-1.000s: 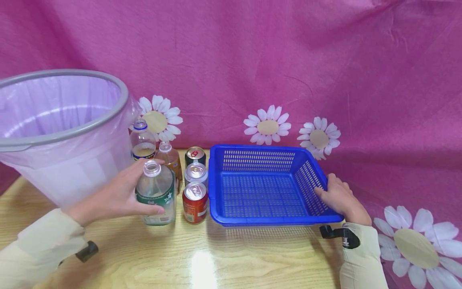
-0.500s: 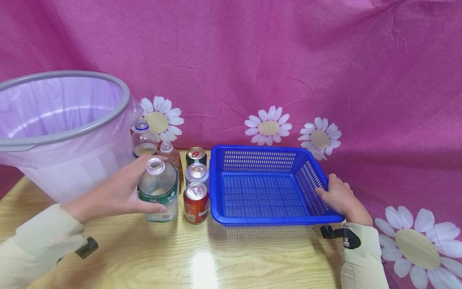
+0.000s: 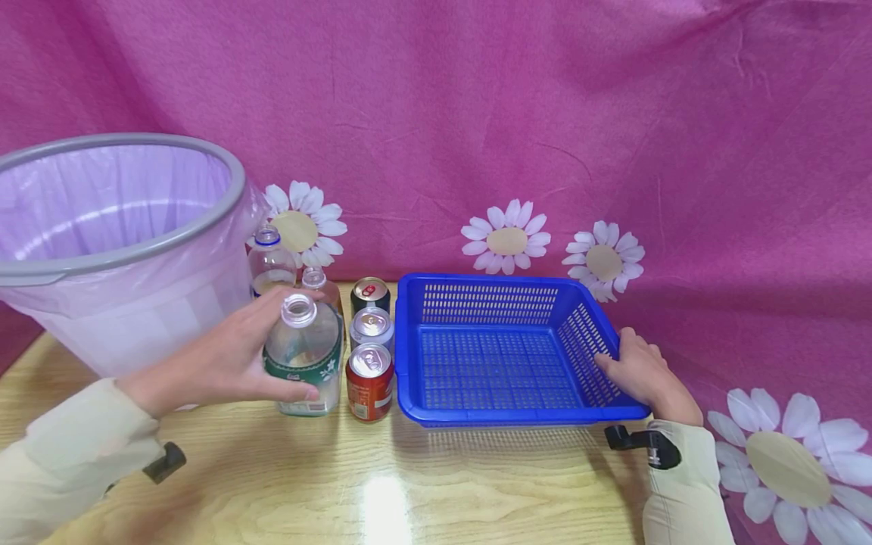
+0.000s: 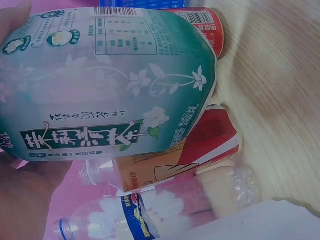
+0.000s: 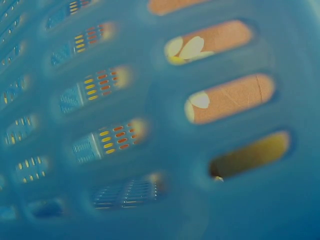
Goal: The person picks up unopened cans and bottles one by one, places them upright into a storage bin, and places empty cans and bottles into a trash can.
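Observation:
My left hand (image 3: 225, 352) grips a clear plastic drink bottle (image 3: 306, 363) with a green flowered label, thumb across its near side. The bottle is upright, its mouth uncovered, just left of a red drink can (image 3: 370, 390). In the left wrist view the green label (image 4: 105, 85) fills much of the picture. My right hand (image 3: 643, 375) holds the right rim of a blue plastic basket (image 3: 487, 415), thumb over the inner side; its other fingers are partly hidden behind the wall. The right wrist view shows only the slotted basket wall (image 5: 165, 95) close up.
A lined waste bin (image 3: 136, 261) stands at the left. Behind the held bottle are an orange-labelled bottle (image 4: 165, 160) and a blue-ringed bottle (image 3: 271, 265). A silver can (image 3: 372, 324) and a dark can (image 3: 371, 295) line up behind the red one. A pink flowered cloth (image 3: 422, 136) hangs behind.
My left hand has shifted the green-labelled bottle slightly right and away from me, closer to the red can. My right hand and the basket have stayed in place.

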Available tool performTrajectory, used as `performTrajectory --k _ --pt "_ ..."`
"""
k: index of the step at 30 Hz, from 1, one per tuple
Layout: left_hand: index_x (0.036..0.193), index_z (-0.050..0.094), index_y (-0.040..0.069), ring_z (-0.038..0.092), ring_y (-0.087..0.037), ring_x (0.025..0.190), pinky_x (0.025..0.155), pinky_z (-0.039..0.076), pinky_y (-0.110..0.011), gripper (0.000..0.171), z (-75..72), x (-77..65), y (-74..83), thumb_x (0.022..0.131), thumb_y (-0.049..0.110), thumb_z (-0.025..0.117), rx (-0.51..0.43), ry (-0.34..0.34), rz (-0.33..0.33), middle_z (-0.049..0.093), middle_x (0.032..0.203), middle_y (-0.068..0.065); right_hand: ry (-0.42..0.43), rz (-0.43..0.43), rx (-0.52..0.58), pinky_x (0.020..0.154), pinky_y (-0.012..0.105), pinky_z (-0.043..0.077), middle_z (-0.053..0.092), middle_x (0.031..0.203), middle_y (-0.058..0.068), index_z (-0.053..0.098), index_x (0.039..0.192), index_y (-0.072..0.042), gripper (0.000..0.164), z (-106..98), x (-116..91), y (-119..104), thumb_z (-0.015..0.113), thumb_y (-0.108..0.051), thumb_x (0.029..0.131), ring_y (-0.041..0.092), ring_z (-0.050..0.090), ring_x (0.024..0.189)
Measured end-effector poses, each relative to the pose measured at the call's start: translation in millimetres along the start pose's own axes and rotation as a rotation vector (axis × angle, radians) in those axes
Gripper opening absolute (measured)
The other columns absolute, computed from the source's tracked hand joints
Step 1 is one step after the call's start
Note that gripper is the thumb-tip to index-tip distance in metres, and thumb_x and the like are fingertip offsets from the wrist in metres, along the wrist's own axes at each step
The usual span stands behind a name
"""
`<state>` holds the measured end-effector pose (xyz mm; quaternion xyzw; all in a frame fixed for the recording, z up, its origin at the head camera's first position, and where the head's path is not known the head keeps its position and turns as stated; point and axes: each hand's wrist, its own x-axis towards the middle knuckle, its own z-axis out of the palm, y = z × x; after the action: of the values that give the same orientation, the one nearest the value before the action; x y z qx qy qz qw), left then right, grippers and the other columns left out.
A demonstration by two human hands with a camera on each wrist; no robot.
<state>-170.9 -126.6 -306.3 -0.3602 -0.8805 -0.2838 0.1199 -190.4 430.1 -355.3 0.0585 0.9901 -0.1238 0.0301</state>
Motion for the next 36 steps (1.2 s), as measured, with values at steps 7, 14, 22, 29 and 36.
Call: performTrajectory --k 7,14,22,29,36 --pt "0.141 0.042 0.019 0.054 -0.010 0.119 0.097 0.054 -0.043 0.101 -3.6 1.3 3.7 0.059 0.059 0.086 -0.006 -0.008 -0.003 0.053 0.133 0.007 0.009 -0.009 0.002 0.076 0.057 0.045 0.054 0.107 0.029 0.038 0.123 0.011 0.059 0 -1 0 0.052 -0.039 0.094 0.047 0.052 0.096" --pt "0.142 0.040 0.021 0.054 -0.009 0.117 0.097 0.054 -0.043 0.102 -7.8 3.0 6.6 0.059 0.058 0.086 0.008 -0.013 0.013 0.053 0.131 0.007 0.018 -0.010 -0.001 0.075 0.056 0.045 0.055 0.106 0.029 0.039 0.121 0.010 0.058 0 -1 0 0.053 -0.039 0.093 0.047 0.052 0.096" --pt "0.140 0.041 0.021 0.050 -0.002 0.114 0.093 0.056 -0.037 0.101 -13.6 8.3 10.4 0.058 0.054 0.089 0.020 -0.008 0.064 0.053 0.127 0.010 -0.001 0.001 0.011 0.077 0.058 0.045 0.052 0.109 0.030 0.036 0.126 0.011 0.061 -1 -1 -1 0.051 -0.039 0.094 0.048 0.049 0.099" --pt "0.140 0.041 0.018 0.051 -0.006 0.117 0.094 0.056 -0.039 0.101 -20.5 12.4 13.4 0.058 0.055 0.088 0.015 -0.012 0.073 0.053 0.131 0.006 -0.009 0.009 0.014 0.078 0.059 0.044 0.052 0.110 0.030 0.035 0.127 0.011 0.063 -1 -2 0 0.051 -0.040 0.094 0.047 0.048 0.099" --pt "0.138 0.043 0.014 0.055 -0.005 0.112 0.088 0.059 -0.035 0.100 -25.9 16.3 15.8 0.058 0.054 0.088 0.013 -0.014 0.089 0.054 0.130 0.005 -0.034 0.027 0.033 0.080 0.060 0.046 0.051 0.113 0.030 0.033 0.129 0.010 0.064 -1 -2 -1 0.050 -0.041 0.095 0.046 0.047 0.101"
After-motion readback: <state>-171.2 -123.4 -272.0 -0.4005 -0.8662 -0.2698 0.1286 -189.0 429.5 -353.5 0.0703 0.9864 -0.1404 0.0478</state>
